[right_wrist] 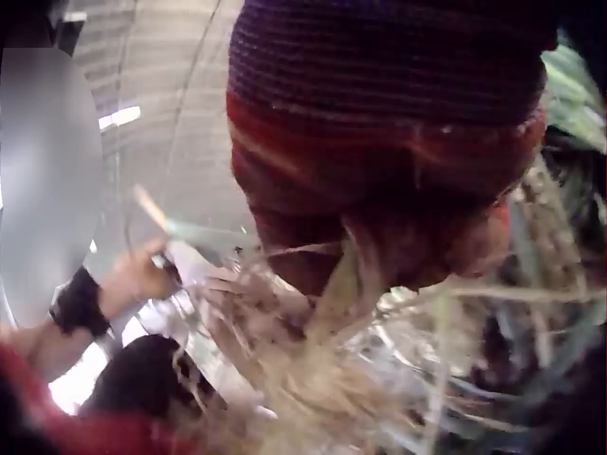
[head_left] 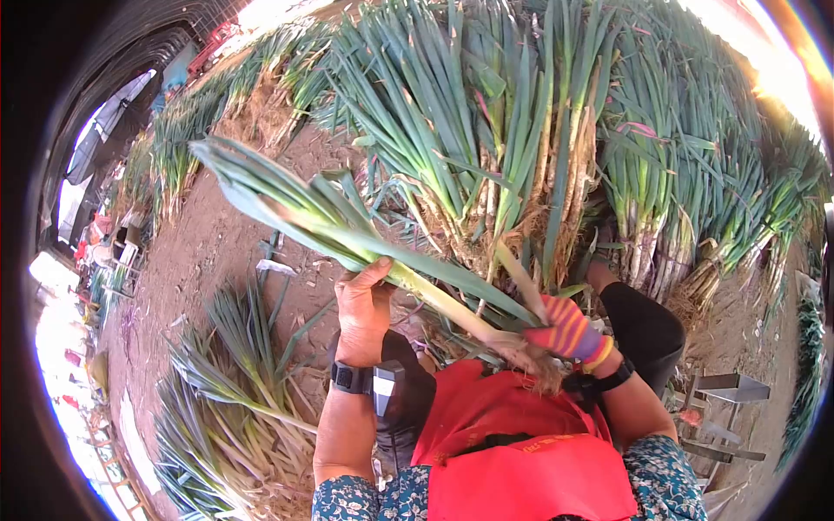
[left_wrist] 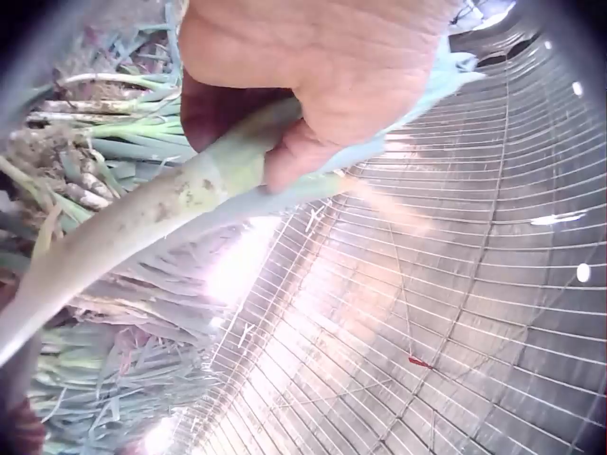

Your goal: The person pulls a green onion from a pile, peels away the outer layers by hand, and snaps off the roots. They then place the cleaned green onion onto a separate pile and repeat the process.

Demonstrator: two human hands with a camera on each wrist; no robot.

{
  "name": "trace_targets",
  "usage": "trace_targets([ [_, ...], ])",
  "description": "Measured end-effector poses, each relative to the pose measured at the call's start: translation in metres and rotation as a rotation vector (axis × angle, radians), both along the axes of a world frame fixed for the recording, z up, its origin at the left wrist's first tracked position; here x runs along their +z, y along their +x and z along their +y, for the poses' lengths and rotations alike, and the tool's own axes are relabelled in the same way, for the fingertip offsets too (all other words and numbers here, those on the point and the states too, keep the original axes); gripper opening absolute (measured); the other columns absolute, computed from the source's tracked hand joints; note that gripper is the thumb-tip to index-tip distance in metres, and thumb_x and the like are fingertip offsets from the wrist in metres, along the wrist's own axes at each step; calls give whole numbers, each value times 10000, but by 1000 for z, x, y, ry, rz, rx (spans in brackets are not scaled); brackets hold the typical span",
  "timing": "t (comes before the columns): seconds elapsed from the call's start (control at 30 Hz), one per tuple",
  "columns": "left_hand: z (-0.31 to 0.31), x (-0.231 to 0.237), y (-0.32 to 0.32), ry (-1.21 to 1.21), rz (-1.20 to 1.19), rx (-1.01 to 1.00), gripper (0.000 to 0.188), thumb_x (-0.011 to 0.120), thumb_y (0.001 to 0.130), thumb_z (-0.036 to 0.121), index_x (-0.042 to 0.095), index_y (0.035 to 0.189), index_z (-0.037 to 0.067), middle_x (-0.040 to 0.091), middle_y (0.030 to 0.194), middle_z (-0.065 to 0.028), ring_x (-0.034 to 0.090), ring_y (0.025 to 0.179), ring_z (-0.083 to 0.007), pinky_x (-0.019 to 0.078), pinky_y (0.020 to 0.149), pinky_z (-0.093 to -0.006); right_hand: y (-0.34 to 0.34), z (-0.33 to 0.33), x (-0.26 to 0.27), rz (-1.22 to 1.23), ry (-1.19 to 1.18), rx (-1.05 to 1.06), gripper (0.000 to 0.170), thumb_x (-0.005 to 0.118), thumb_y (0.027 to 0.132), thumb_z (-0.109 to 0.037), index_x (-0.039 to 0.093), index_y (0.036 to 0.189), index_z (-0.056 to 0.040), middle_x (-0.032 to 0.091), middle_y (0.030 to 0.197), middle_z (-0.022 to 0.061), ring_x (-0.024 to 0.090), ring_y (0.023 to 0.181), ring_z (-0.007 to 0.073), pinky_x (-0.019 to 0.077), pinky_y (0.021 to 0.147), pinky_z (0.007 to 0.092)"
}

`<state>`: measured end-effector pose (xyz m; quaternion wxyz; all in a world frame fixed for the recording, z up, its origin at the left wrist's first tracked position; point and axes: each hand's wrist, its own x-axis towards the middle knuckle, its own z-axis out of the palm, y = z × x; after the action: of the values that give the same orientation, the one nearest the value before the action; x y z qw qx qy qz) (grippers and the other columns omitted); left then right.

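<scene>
My bare left hand (head_left: 363,304) grips a large leek (head_left: 452,310) around the upper part of its pale shaft, thumb on top. Its green leaves fan out to the upper left. In the left wrist view the thumb and fingers of that hand (left_wrist: 313,81) pinch the shaft (left_wrist: 123,227). The right hand (head_left: 569,332), in a striped glove, is curled beside the root end, round a loose outer leaf (head_left: 486,285) and a pale strip. The right wrist view shows the dark underside of the glove (right_wrist: 379,180) over shaggy roots (right_wrist: 322,389); its fingertips are hidden.
Bundles of leeks (head_left: 434,113) stand across the back and right. A loose pile (head_left: 234,417) lies at lower left on the brown soil (head_left: 208,252). A metal stand (head_left: 734,388) is at the right, and a red apron (head_left: 530,478) covers the lap.
</scene>
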<state>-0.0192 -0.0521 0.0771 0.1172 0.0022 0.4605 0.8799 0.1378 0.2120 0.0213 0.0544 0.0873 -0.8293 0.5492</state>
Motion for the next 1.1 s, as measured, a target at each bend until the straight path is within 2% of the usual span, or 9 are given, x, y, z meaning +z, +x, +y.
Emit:
trace_targets([
  [0.13, -15, -12, 0, -64, 43, 62, 317, 676, 749, 9, 578, 1051, 28, 606, 945, -61, 594, 874, -224, 483, 815, -409, 44, 51, -80, -265, 693, 37, 371, 683, 681, -192, 616, 1010, -35, 655, 810, 127, 633, 760, 228, 482, 678, 338],
  [0.2, -17, -7, 3, -58, 73, 55, 325, 688, 735, -6, 584, 1043, 16, 617, 924, -61, 602, 856, -213, 489, 794, -382, 52, 65, -100, -824, 1204, 272, 483, 692, 672, -239, 576, 1091, -28, 655, 856, 132, 631, 863, 277, 488, 762, 370],
  [0.23, -18, -3, 5, -55, 105, 61, 333, 700, 721, -21, 590, 1035, 4, 628, 904, -61, 609, 839, -201, 495, 773, -356, 48, 67, -109, -823, 1205, 276, 483, 692, 672, -239, 576, 1091, -28, 655, 856, 132, 631, 863, 277, 488, 762, 370],
  [0.3, -19, 5, 10, -72, 101, 55, 316, 710, 729, -3, 595, 1023, 15, 632, 904, -58, 611, 832, -200, 495, 774, -354, 42, 69, -124, -70, 1473, -365, 542, 684, 701, -270, 529, 1158, -23, 642, 967, 151, 609, 937, 289, 465, 846, 367],
  [0.37, -15, 9, 10, -59, 158, 3, 280, 692, 769, 34, 581, 1026, 35, 611, 942, -44, 595, 876, -193, 487, 807, -390, 4, 45, -66, 190, 852, -307, 544, 679, 743, -310, 525, 1168, -8, 621, 1007, 166, 584, 931, 354, 463, 809, 432],
  [0.5, 5, 12, 19, -8, 147, -6, 269, 682, 791, 55, 576, 1038, 35, 610, 954, -44, 595, 885, -194, 489, 810, -387, -19, -30, 21, 149, 365, -67, 548, 725, 721, -336, 543, 1119, -7, 621, 942, 216, 603, 855, 373, 483, 730, 412],
  [0.63, 17, -6, 36, 68, 46, -35, 268, 645, 845, 132, 561, 1078, 28, 608, 1010, -84, 586, 947, -217, 477, 845, -388, -9, -54, -8, -177, 217, -137, 502, 730, 721, -316, 564, 1085, -12, 639, 823, 196, 628, 750, 356, 496, 650, 405],
  [0.9, 41, -11, 57, 277, -186, -167, 319, 467, 943, 226, 506, 1161, -3, 564, 1168, -152, 518, 1133, -278, 370, 1006, -412, -7, -66, -19, 17, 250, -297, 457, 735, 727, -292, 580, 1044, -1, 631, 744, 198, 628, 673, 350, 492, 574, 396],
  [1.1, 38, -13, 54, 275, -221, -155, 308, 433, 866, 42, 495, 1163, -16, 562, 1157, -173, 531, 1115, -314, 381, 997, -434, -8, -70, -23, 122, 260, -330, 420, 738, 729, -244, 586, 1037, -2, 625, 745, 207, 615, 671, 369, 485, 565, 403],
])
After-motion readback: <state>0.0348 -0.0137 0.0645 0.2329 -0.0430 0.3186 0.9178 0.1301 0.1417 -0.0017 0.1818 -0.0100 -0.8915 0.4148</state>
